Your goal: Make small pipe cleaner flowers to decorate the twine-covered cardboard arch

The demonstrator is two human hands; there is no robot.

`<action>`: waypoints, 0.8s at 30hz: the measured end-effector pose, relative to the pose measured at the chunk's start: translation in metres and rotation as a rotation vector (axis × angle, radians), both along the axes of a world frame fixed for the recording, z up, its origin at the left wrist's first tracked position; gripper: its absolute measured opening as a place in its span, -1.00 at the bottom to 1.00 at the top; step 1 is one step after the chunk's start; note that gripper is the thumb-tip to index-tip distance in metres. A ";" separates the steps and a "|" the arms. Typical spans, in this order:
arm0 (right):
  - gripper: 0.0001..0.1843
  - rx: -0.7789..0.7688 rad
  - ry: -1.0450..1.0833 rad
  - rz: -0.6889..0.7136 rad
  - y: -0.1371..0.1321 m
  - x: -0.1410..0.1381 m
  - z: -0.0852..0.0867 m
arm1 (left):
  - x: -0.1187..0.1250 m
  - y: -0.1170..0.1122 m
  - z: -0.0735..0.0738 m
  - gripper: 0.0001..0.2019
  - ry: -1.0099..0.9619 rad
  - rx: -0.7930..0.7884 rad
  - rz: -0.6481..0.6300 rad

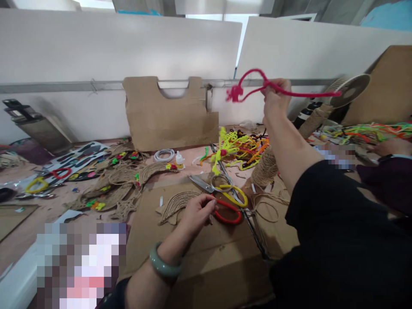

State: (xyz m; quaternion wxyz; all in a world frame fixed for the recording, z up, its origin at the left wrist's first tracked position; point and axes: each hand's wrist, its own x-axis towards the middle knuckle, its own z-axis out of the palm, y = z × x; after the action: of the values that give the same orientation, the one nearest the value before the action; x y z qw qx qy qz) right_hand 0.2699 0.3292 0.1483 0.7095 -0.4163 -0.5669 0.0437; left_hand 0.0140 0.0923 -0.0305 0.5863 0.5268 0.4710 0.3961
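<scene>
My right hand [277, 96] is raised in front of the white panel, closed on a crimson pipe cleaner [302, 93]. The pipe cleaner has a loop and a curled cluster at its left end, and a straight tail points right. Low over the cardboard is my left hand [198, 213], fingers curled and thumb against the fingertips; whatever is in them, if anything, is hidden. It partly covers a jute-cord arch [178, 204]. Beside its fingertips lie scissors [228, 214] with red and yellow handles. A green bangle [165, 264] circles my left wrist.
Yellow and orange pipe cleaners [233, 143] are heaped behind a jute twine spool [264, 167]. A glue bottle [179, 160] stands before an upright cardboard piece [170, 120]. Finished cord pieces [124, 208] lie left. Another person's hand [391, 147] is at far right.
</scene>
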 end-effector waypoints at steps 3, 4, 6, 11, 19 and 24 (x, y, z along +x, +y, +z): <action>-0.83 -0.131 0.318 0.110 -0.031 -0.031 0.002 | 0.000 0.002 -0.002 -0.75 0.009 0.004 0.005; -0.84 -0.174 0.333 0.164 -0.043 -0.041 0.001 | 0.000 0.002 -0.002 -0.74 0.009 -0.001 0.005; -0.85 -0.267 0.338 0.254 -0.065 -0.058 -0.005 | -0.002 0.002 -0.001 -0.75 0.001 0.000 0.019; -0.84 -0.478 0.292 0.457 -0.115 -0.086 -0.034 | -0.005 -0.002 0.015 -0.81 -0.021 0.089 0.083; -0.92 -0.810 0.082 0.750 -0.176 -0.116 -0.090 | -0.013 0.000 0.028 -0.61 -0.261 0.032 0.290; -0.95 -0.855 -0.014 0.823 -0.194 -0.128 -0.109 | -0.016 0.001 0.026 -0.63 -0.288 0.012 0.222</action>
State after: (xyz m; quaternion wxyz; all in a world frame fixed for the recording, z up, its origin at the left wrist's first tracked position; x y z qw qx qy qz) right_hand 0.1422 0.1352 0.0393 0.4000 -0.4114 -0.6185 0.5369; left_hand -0.0021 0.0935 -0.0042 0.5972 0.4127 0.4351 0.5326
